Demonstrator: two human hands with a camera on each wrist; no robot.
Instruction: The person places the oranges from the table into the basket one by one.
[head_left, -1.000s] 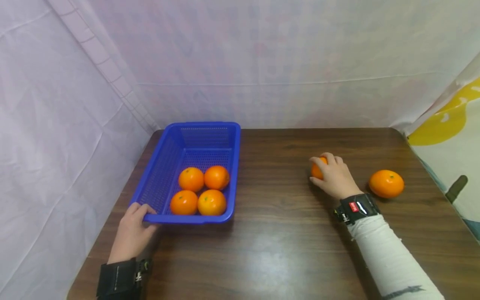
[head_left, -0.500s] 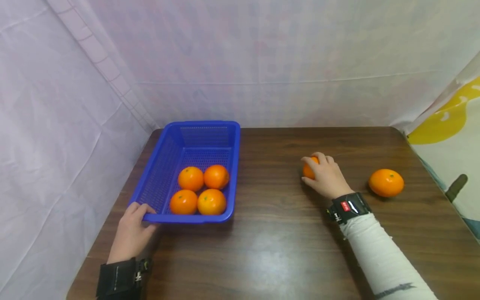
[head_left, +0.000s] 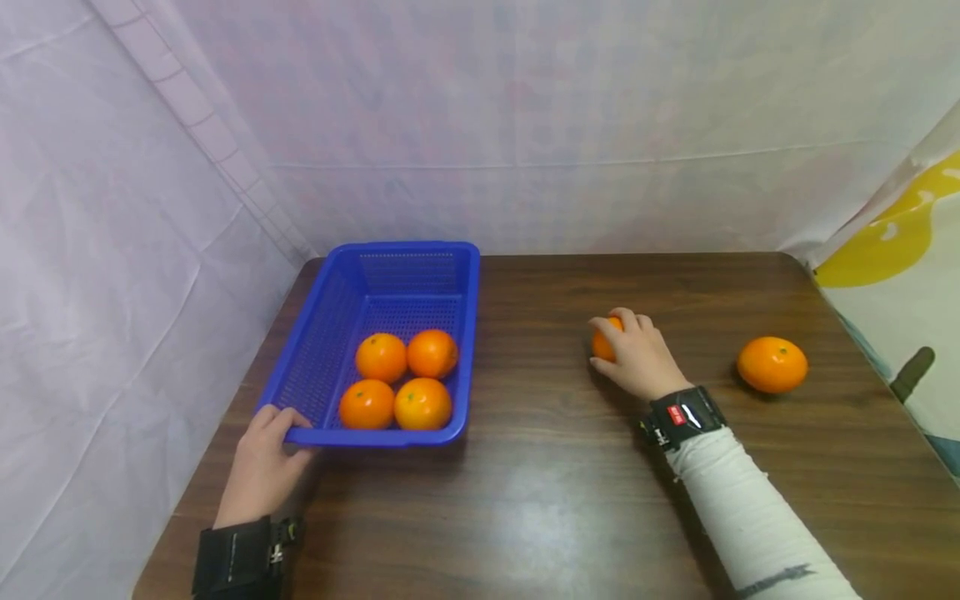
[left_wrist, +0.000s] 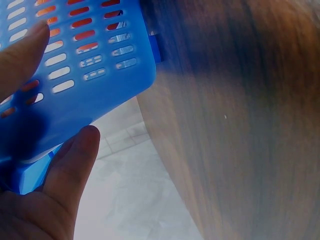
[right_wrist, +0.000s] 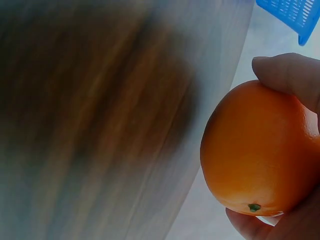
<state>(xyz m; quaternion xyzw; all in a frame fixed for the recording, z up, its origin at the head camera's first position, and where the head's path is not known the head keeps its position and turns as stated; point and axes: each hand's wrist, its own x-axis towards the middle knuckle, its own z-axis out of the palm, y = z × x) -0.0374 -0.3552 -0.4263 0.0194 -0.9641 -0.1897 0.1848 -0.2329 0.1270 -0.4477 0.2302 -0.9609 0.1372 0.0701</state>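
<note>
A blue plastic basket [head_left: 279,392] with slotted walls stands on the left of the table, several oranges [head_left: 423,404] grouped in its near right part. My left hand [head_left: 262,467] grips the basket's near left corner, thumb and fingers on either side of the rim; the left wrist view shows the slotted wall [left_wrist: 65,107] between them. Right of the basket, my right hand [head_left: 637,358] holds one orange [head_left: 606,342] from above, its fingers curled round it. In the right wrist view this orange [right_wrist: 260,150] sits between thumb and fingers, its green stem end showing.
Another orange [head_left: 772,365] rests on the brown wooden table [head_left: 540,500], to the right of my right hand. A pale cloth [head_left: 525,125] hangs behind the table, and another [head_left: 97,292] hangs along its left side. A yellow and white patterned cloth [head_left: 892,250] lies beyond the right edge.
My right hand has moved left across the table with the orange, toward the basket and away from the other orange. The left hand and the basket have stayed in place.
</note>
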